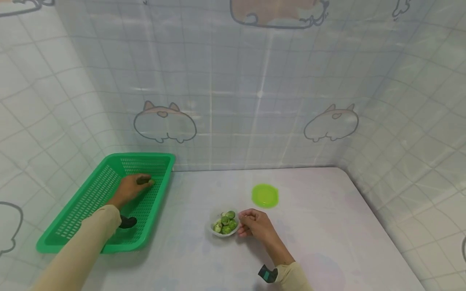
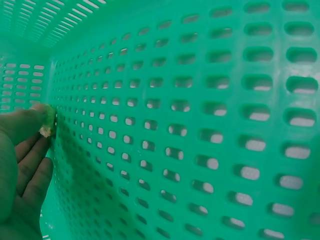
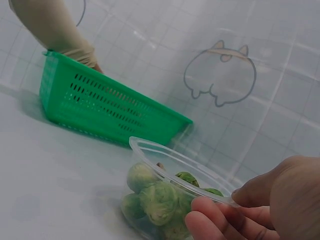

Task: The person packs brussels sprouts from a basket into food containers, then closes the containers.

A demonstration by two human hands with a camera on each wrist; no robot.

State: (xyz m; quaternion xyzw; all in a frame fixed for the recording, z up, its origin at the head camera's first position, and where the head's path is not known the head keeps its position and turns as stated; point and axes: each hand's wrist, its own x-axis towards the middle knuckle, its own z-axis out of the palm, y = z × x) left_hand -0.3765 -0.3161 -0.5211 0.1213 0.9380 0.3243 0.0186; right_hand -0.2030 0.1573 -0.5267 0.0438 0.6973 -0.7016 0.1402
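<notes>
Inside the green basket (image 1: 160, 220), my left hand (image 1: 130, 188) pinches a Brussels sprout (image 2: 48, 120) between thumb and fingers, down by the basket floor in the left wrist view. My right hand (image 1: 256, 224) grips the rim of a clear plastic tub (image 3: 170, 172), thumb on top and fingers below. Several green Brussels sprouts (image 1: 225, 221) fill the tub, which stands upright on the table. In the right wrist view the basket hides most of my left hand.
A bright green round lid (image 1: 265, 196) lies on the white table (image 1: 196, 258), behind my right hand. The basket stands at the left, near the curtain wall (image 1: 233, 101) with its cartoon print. Beyond the table's right edge hangs another stretch of the sheet.
</notes>
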